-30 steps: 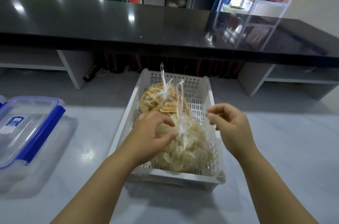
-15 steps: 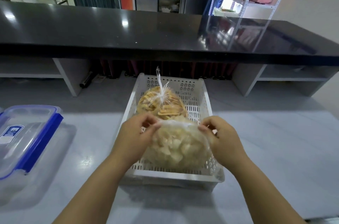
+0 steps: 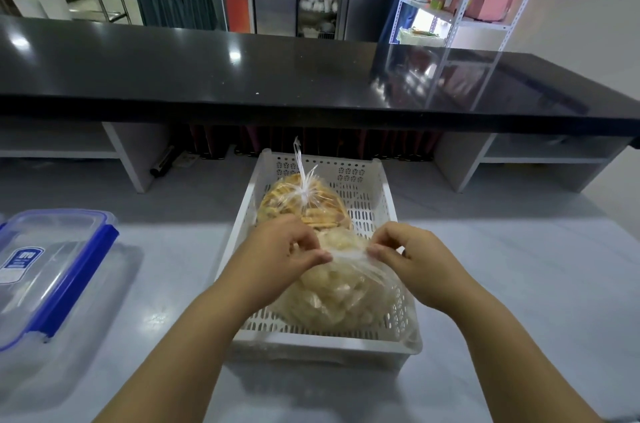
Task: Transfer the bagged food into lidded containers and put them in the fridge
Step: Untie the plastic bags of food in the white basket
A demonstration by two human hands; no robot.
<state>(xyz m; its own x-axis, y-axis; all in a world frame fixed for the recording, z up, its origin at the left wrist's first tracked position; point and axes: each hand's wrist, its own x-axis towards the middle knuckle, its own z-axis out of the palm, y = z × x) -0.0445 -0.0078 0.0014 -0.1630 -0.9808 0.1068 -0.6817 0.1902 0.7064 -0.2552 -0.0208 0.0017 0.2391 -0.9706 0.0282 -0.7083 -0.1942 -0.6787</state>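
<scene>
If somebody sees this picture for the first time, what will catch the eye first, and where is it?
First, at the centre, the left hand and the right hand each pinch the top of a clear bag of pale crisps at the near end of a white basket. Behind it in the basket lies a knotted bag of golden snacks. At the left edge stands a clear container with blue clips.

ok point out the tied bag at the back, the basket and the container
tied bag (image 3: 285,205): head view, on the biscuits under its knot
basket (image 3: 322,349): head view, near rim
container (image 3: 59,249): head view, clear lid
</scene>
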